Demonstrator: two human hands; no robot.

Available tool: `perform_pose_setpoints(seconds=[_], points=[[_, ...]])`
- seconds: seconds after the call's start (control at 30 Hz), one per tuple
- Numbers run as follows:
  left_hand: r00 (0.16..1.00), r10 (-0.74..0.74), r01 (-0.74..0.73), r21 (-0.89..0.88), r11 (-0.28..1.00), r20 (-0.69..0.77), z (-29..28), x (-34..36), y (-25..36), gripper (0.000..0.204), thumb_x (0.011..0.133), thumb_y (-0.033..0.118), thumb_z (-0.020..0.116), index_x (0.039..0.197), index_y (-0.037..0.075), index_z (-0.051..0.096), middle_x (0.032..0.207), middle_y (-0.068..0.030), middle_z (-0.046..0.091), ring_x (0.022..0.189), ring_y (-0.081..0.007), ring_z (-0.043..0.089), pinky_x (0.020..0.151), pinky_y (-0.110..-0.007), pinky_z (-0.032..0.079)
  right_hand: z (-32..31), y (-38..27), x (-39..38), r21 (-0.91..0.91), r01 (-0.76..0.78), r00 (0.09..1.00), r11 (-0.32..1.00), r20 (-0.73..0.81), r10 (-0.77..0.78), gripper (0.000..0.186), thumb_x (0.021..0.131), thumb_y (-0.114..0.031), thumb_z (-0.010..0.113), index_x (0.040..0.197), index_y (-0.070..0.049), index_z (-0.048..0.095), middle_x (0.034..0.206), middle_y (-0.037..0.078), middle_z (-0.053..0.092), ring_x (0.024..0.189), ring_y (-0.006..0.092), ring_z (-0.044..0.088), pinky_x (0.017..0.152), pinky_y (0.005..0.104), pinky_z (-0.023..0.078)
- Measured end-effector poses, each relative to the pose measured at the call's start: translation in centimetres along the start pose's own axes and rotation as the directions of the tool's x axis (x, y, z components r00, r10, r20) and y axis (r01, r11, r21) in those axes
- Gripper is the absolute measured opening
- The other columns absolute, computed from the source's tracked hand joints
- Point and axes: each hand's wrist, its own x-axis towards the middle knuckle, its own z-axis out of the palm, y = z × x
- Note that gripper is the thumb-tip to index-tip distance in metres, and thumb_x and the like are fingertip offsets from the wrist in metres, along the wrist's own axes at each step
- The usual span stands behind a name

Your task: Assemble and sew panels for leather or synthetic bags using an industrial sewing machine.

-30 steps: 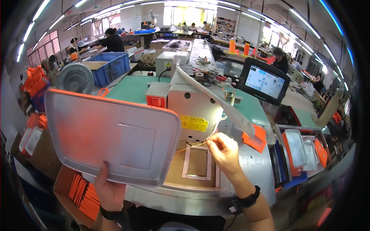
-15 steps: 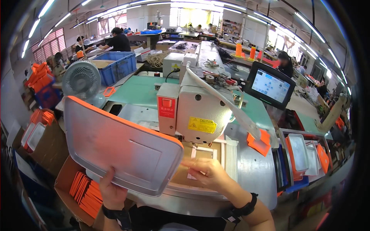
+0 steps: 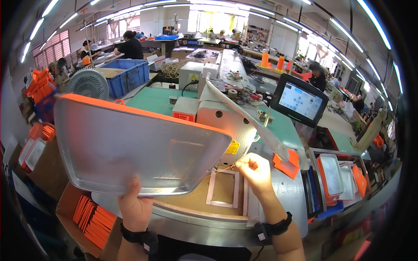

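Observation:
My left hand [image 3: 136, 206] grips the lower edge of a large grey translucent tray-like panel [image 3: 113, 143] with an orange rim, held tilted up at the left of the sewing machine. My right hand [image 3: 254, 172] is closed in a pinch on a thin orange thread [image 3: 203, 177] near the lower front of the machine head [image 3: 222, 117]. The thread runs left across the panel's face. Below, a pale rectangular frame [image 3: 235, 191] lies on a tan template board [image 3: 198, 198] on the machine's metal bed. The needle area is mostly hidden.
A screen [image 3: 298, 100] and orange pieces [image 3: 285, 166] sit right. A crate of trays [image 3: 333, 178] stands farther right, a box of orange pieces [image 3: 91, 222] lower left, with a fan [image 3: 87, 82] and blue bin [image 3: 126, 78] behind. Several co-workers sit at far tables.
The panel dipped and swung, then rose and shifted right, its face turning. My right hand moved down-left toward the panel, then back up-right to the machine's lower front, pinched.

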Motion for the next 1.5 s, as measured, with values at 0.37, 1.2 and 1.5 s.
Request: perform_pose_setpoints(seconds=[0.37, 1.2, 1.5], points=[[0.997, 0.000, 0.005, 0.070, 0.998, -0.073, -3.5, 0.5, 2.2, 0.043, 0.092, 0.014, 0.060, 0.132, 0.004, 0.048, 0.127, -0.0091, 0.054, 0.120, -0.0257, 0.051, 0.105, -0.047, 0.040, 1.3, -0.5, -1.8, -0.264, -0.010, 0.824, 0.965, 0.544, 0.157, 0.012, 0.087, -0.011, 0.064, 0.086, 0.000, 0.067, 0.071, 0.005, 0.065, 0.065, 0.0110, 0.059, 0.061, 0.0283, 0.047], [0.979, 0.060, 0.030, 0.430, 0.902, -0.193, -6.9, -1.5, 1.6, 0.051, 0.084, 0.005, 0.061, 0.132, -0.002, 0.043, 0.120, -0.0136, 0.054, 0.112, -0.0285, 0.055, 0.099, -0.044, 0.046, 2.9, 0.3, -3.7, -0.345, 0.026, 0.702, 0.938, 0.675, 0.228, 0.018, 0.085, -0.017, 0.064, 0.086, 0.000, 0.067, 0.076, 0.015, 0.066, 0.067, 0.0258, 0.063, 0.065, 0.0351, 0.050], [0.971, 0.059, 0.026, 0.347, 0.938, -0.231, -5.8, -2.4, 1.6, 0.048, 0.086, -0.006, 0.055, 0.132, -0.003, 0.041, 0.120, -0.0157, 0.053, 0.109, -0.0293, 0.058, 0.093, -0.043, 0.051, 3.6, -0.6, -4.0, -0.411, -0.123, 0.697, 0.903, 0.612, 0.374, 0.017, 0.085, -0.016, 0.065, 0.085, 0.000, 0.068, 0.072, 0.013, 0.067, 0.063, 0.0232, 0.062, 0.062, 0.0334, 0.049]])
